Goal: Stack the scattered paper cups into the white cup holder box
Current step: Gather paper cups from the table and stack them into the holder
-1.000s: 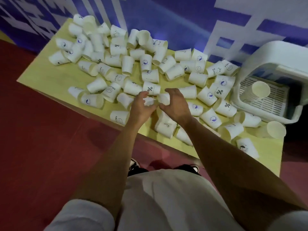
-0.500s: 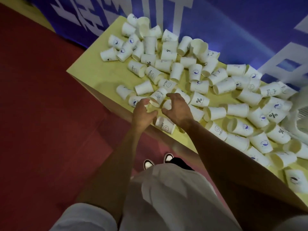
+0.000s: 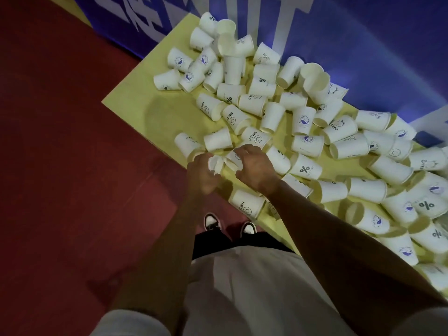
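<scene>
Several white paper cups (image 3: 271, 100) lie scattered on their sides over the yellow table (image 3: 150, 110). Near the front edge my left hand (image 3: 202, 174) grips a white cup (image 3: 215, 163), its fingers curled round it. Close to its right, my right hand (image 3: 254, 169) holds another cup (image 3: 234, 157), tilted with its open mouth toward the left cup. The two cups almost touch. A "HELLO" cup (image 3: 247, 207) lies just below my hands. The white cup holder box is out of view.
The table's near edge (image 3: 155, 151) runs diagonally, with red floor (image 3: 72, 166) on the left. A blue and white wall banner (image 3: 315, 27) stands behind the table. My shoes (image 3: 213, 221) show below the table edge. Cups crowd the right side (image 3: 400, 190).
The view has swung left, so the white box has left the frame. Both hands stayed together near the front edge, and each now holds a cup, mouths brought toward each other.
</scene>
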A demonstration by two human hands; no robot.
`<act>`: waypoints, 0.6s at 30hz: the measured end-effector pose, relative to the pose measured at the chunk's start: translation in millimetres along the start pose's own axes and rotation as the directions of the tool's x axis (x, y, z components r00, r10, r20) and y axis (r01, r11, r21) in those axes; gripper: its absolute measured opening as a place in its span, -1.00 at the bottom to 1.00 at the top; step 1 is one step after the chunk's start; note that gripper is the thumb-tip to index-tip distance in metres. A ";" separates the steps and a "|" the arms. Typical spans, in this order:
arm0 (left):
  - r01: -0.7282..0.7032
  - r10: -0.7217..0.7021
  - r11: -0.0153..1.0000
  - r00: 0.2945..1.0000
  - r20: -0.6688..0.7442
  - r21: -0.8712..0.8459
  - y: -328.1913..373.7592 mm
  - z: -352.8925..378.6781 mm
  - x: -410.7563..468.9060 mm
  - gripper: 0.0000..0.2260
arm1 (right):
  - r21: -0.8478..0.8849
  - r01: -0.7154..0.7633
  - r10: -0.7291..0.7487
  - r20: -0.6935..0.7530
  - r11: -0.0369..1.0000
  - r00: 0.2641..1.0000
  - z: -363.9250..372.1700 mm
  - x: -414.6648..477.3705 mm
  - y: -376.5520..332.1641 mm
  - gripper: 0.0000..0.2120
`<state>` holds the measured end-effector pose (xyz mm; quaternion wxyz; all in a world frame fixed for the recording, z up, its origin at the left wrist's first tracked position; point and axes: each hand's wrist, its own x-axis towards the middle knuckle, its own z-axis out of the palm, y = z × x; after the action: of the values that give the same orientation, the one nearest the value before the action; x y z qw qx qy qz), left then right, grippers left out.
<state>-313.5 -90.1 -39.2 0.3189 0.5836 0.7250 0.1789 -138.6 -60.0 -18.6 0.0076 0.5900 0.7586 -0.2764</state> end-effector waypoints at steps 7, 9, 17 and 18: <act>-0.202 0.174 0.923 0.978 0.113 0.329 -17.9 13.4 19.2 -0.28 | -0.210 0.029 -0.014 0.073 0.977 0.997 8.9 37.9 -5.2 -0.28; -0.220 0.157 0.904 0.969 0.193 0.366 -13.8 9.0 24.5 -0.22 | -0.246 0.011 0.015 0.102 0.969 0.995 10.7 42.7 -7.3 -0.29; -0.274 0.215 0.901 0.955 0.204 0.336 -23.6 8.7 42.3 -0.29 | -0.265 0.039 -0.015 0.090 0.963 0.996 11.2 50.5 4.6 -0.36; -0.281 0.231 0.903 0.955 0.184 0.325 -23.8 8.9 44.2 -0.32 | -0.252 0.045 -0.023 0.088 0.967 0.996 9.6 51.2 7.2 -0.35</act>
<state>-330.1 -54.8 -72.0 0.2348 0.7321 0.6378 0.0467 -150.7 -17.5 -47.0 0.1105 0.5589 0.7967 -0.2018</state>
